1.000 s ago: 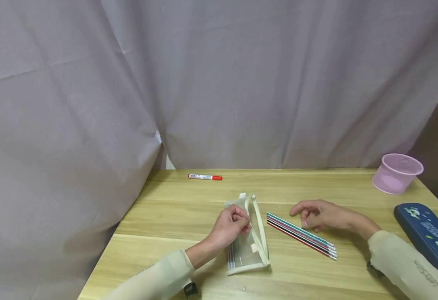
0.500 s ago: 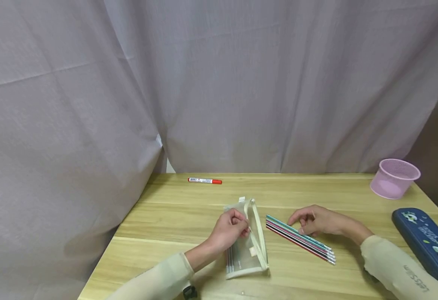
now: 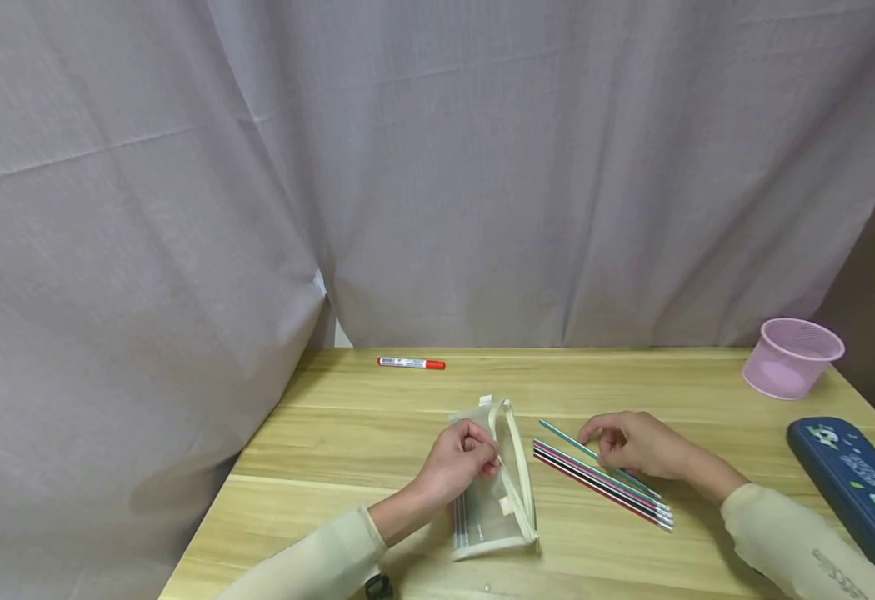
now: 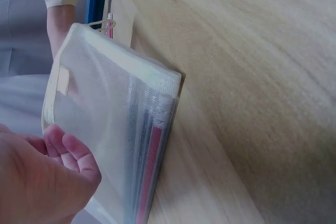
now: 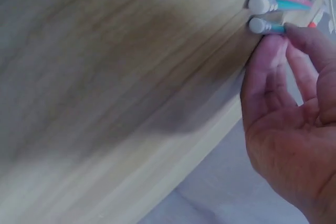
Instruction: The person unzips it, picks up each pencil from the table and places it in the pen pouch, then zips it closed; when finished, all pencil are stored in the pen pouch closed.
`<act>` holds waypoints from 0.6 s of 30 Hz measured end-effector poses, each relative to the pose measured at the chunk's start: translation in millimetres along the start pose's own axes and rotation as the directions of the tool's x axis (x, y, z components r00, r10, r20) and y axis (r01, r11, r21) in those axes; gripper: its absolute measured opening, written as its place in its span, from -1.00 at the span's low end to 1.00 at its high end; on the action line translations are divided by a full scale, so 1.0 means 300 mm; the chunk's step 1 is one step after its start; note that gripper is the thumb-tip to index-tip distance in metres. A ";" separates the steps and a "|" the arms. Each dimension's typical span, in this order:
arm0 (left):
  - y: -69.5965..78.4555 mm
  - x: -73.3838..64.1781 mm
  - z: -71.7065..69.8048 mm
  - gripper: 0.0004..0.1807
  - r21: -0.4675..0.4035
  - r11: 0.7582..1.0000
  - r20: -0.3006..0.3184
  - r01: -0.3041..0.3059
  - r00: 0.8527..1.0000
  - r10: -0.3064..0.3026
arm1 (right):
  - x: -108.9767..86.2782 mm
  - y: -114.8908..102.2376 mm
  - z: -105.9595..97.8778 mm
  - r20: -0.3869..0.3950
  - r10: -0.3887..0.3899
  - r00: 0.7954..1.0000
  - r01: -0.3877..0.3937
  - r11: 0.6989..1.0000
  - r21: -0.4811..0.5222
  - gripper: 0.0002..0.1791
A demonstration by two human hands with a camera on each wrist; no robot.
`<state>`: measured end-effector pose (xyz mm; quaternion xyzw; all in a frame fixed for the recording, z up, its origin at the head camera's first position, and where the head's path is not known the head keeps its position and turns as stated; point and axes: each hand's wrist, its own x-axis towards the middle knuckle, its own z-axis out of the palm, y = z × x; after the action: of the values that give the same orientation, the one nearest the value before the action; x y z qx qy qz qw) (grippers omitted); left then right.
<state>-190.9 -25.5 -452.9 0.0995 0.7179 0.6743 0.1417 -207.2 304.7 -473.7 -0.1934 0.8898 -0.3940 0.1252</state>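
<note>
My left hand [image 3: 454,460] pinches the open zip edge of a pale mesh pencil pouch [image 4: 100,77], its mouth gaping to the right. Through the mesh show several pencils lying along the pouch's lower side. To the right, my right hand [image 3: 643,446] pinches a teal pencil [image 3: 567,437] between thumb and fingers, at an angle just apart from the others. Beside it several striped pencils [image 3: 595,481] lie side by side on the table, white erasers toward the front right. In the right wrist view the teal pencil's eraser [image 5: 257,25] sits close by the row of other eraser ends.
A red-and-white marker [image 3: 411,362] lies toward the back of the wooden table [image 3: 317,517]. At the right are a pink mesh basket [image 3: 782,367] and a dark blue pencil case [image 3: 853,483] with a panda picture. A grey curtain [image 3: 445,183] hangs behind the table.
My right hand has come down to the pencils, taken hold of the teal one and shifted it away from the row. The left hand stays at the pouch's edge.
</note>
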 end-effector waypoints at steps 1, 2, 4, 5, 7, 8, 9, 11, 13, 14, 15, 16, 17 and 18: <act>0.000 -0.001 0.000 -0.89 -0.001 1.000 0.001 -0.001 1.000 0.001 | -0.001 -0.006 0.003 -0.011 0.000 1.000 0.000 0.999 -0.032 -0.57; 0.000 -0.002 0.001 -0.89 -0.003 1.000 0.002 -0.001 1.000 0.001 | -0.002 -0.012 0.005 -0.017 -0.002 1.000 0.001 0.998 -0.058 -0.58; -0.002 -0.002 0.000 -0.90 -0.010 1.000 0.000 -0.004 1.000 0.004 | -0.001 -0.021 0.007 -0.020 -0.001 1.000 -0.001 0.995 -0.097 -0.63; -0.003 -0.002 -0.001 -0.91 -0.013 1.000 0.000 -0.005 1.000 0.005 | 0.000 -0.024 0.008 -0.017 -0.002 1.000 0.000 0.994 -0.113 -0.65; -0.006 -0.001 -0.003 -0.92 -0.019 1.000 -0.001 -0.005 1.000 0.005 | 0.003 -0.030 0.007 -0.009 0.003 1.000 -0.004 0.991 -0.132 -0.68; -0.007 0.000 -0.003 -0.92 -0.020 1.000 -0.001 -0.005 1.000 0.005 | 0.004 -0.032 0.006 -0.006 0.007 1.000 -0.007 0.990 -0.138 -0.68; -0.008 0.000 -0.004 -0.92 -0.017 1.000 -0.001 -0.005 1.000 0.005 | 0.006 -0.034 0.006 -0.002 0.011 1.000 -0.011 0.990 -0.142 -0.67; -0.009 0.000 -0.005 -0.92 -0.016 1.000 0.000 -0.005 1.000 0.005 | 0.009 -0.037 0.004 0.003 0.016 1.000 -0.015 0.989 -0.150 -0.67; -0.008 0.001 -0.006 -0.92 -0.015 1.000 -0.001 -0.004 1.000 0.004 | 0.011 -0.040 0.002 0.006 0.016 1.000 -0.015 0.987 -0.160 -0.67; -0.006 0.001 -0.007 -0.92 -0.014 1.000 0.000 -0.004 1.000 0.004 | 0.012 -0.040 0.001 0.007 0.014 1.000 -0.012 0.986 -0.167 -0.67; -0.005 0.001 -0.008 -0.92 -0.014 1.000 0.000 -0.003 1.000 0.003 | 0.013 -0.041 0.000 0.008 0.009 1.000 -0.008 0.985 -0.173 -0.68; -0.004 0.002 -0.008 -0.92 -0.014 1.000 0.000 -0.002 1.000 0.002 | 0.014 -0.042 -0.001 0.010 0.004 1.000 -0.002 0.984 -0.179 -0.68; -0.002 0.002 -0.009 -0.92 -0.015 1.000 0.000 -0.001 1.000 0.001 | 0.014 -0.042 -0.003 0.011 0.000 1.000 0.002 0.983 -0.186 -0.68; -0.001 0.002 -0.009 -0.92 -0.016 1.000 0.000 -0.001 1.000 0.001 | 0.015 -0.043 -0.003 0.013 -0.004 1.000 0.007 0.981 -0.193 -0.68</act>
<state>-192.4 -27.9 -453.2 0.0987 0.7123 0.6802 0.1422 -208.5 295.6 -463.8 -0.2094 0.9225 -0.3050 0.1102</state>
